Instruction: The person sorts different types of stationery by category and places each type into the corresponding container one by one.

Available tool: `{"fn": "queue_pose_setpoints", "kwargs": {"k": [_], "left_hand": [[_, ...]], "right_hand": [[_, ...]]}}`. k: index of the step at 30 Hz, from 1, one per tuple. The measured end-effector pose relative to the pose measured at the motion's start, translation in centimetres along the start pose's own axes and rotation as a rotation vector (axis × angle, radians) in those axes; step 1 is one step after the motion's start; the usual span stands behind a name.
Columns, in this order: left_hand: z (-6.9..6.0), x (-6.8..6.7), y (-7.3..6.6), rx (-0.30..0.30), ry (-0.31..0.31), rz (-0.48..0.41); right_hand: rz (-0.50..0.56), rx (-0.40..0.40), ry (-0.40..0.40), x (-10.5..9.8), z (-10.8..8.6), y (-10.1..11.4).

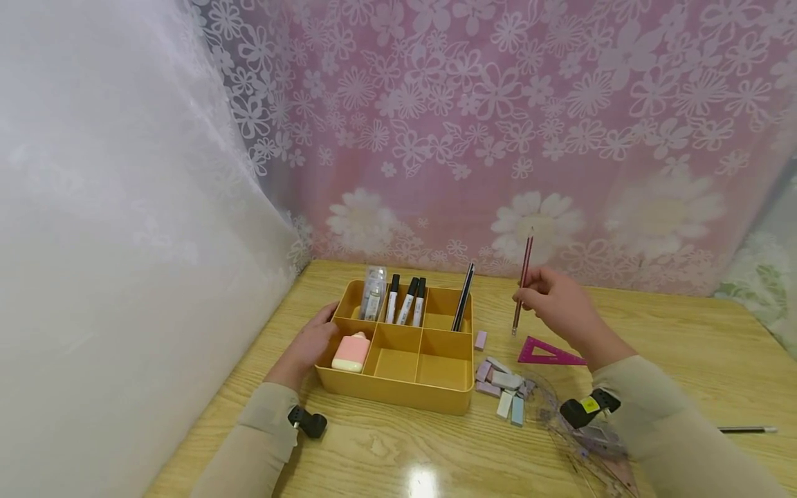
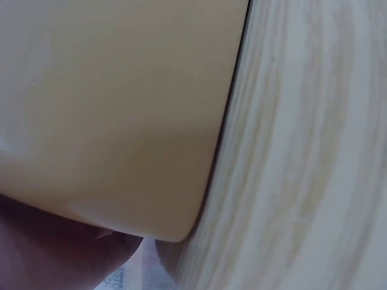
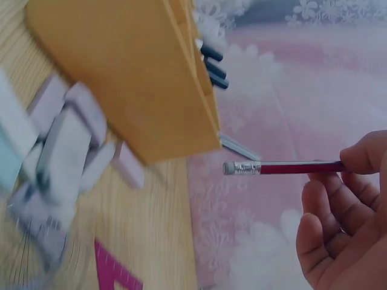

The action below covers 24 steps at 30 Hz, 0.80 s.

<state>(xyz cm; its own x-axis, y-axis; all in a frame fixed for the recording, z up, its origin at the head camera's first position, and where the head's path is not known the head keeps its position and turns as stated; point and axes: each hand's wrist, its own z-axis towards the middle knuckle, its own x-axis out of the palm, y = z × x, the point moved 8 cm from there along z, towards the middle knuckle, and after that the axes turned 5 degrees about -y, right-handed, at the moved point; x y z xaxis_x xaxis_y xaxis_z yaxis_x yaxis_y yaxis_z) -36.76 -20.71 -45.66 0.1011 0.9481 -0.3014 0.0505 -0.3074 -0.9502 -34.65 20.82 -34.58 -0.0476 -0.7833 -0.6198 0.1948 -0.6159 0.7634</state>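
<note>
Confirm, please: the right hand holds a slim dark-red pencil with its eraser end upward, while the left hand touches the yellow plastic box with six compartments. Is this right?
Not quite: the head view shows the eraser end pointing downward and the pointed tip upward. The right hand does hold the slim dark-red pencil, and the left hand touches the yellow plastic box.

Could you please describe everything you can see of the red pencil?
The pencil is slim and dark red, with a metal-looking silver band, a greyish eraser at one end and a pale, pointed tip at the other. It is held in the air, nearly upright, tip up, to the right of the yellow box. The person's right grip pinches its shaft; nothing else visibly touches it.
</note>
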Motion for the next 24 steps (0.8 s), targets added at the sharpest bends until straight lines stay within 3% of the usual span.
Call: {"fn": "queue_pose_setpoints", "kwargs": {"k": [11, 18, 24], "left_hand": [[0.0, -0.1, -0.2, 0.025, -0.023, 0.032], [-0.1, -0.2, -0.2, 0.027, -0.009, 0.017], [0.0, 0.0, -0.3, 0.052, 0.005, 0.000]], "right_hand": [[0.142, 0.002, 0.022, 3.5, 2.1, 2.1], [0.166, -0.004, 0.035, 6.0, 3.9, 2.6], [0.126, 0.007, 0.038, 7.7, 4.7, 2.7]]}}
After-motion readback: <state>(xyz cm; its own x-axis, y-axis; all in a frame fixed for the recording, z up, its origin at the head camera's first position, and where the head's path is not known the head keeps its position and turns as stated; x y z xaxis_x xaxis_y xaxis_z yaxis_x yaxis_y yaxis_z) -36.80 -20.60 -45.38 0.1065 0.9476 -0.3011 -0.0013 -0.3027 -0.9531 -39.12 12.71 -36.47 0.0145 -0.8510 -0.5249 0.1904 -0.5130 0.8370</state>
